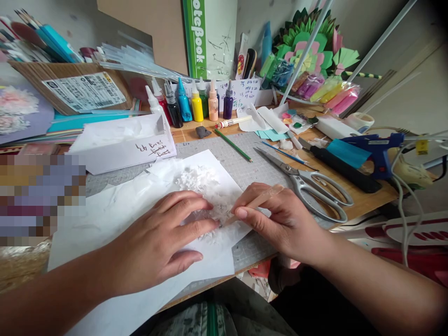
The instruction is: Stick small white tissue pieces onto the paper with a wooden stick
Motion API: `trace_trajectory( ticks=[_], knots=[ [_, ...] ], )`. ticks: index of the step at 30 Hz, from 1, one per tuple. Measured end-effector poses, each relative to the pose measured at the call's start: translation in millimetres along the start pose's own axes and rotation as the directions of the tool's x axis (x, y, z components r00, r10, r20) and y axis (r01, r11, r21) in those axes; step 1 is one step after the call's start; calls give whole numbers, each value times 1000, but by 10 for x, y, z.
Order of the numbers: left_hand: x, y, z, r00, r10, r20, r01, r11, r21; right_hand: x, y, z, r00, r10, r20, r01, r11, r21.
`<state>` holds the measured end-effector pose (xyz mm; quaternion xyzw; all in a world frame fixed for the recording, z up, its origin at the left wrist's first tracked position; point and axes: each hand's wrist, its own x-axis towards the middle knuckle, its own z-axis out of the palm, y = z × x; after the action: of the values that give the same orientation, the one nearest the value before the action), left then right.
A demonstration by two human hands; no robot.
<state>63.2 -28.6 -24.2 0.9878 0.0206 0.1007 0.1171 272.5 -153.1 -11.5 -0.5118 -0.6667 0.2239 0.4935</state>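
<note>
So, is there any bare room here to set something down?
Yes: a small patch of mat, bordered by the green pencil, scissors, right hand and paper. The paper left of the left hand also looks open. Crowded: the bottles behind, the glue gun side, and the white fluff by the fingertips.
</note>
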Motion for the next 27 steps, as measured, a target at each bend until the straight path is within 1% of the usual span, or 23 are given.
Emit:
trace_trajectory(
  ticks=[4, 10, 16, 23, 25, 27],
  knots=[
    [5, 9, -3, 1000, 3, 7, -3, 1000, 2, 5, 37, -1, 999, -35, -6, 34, 997, -72],
    [8, 37, -7, 999, 40, 10, -40, 999, 12, 15, 18, -24, 999, -40, 11, 41, 994, -98],
    [11, 38, -6, 999, 43, 16, -43, 999, 15, 34, 49, -14, 999, -33, -4, 33, 998, -61],
    [10, 38, -30, 999, 44, -5, -44, 999, -8, 32, 8, -43, 1000, 24, -18, -23, 999, 22],
    [17, 44, -35, 999, 35, 1, -35, 999, 4, 24, -3, -43, 1000, 2, 1, -2, 999, 36],
    [27, 49, -40, 1000, 30, 7, -30, 999, 18, 9, 1, -42, 999, -34, 33, 34, 999, 12]
  ],
)
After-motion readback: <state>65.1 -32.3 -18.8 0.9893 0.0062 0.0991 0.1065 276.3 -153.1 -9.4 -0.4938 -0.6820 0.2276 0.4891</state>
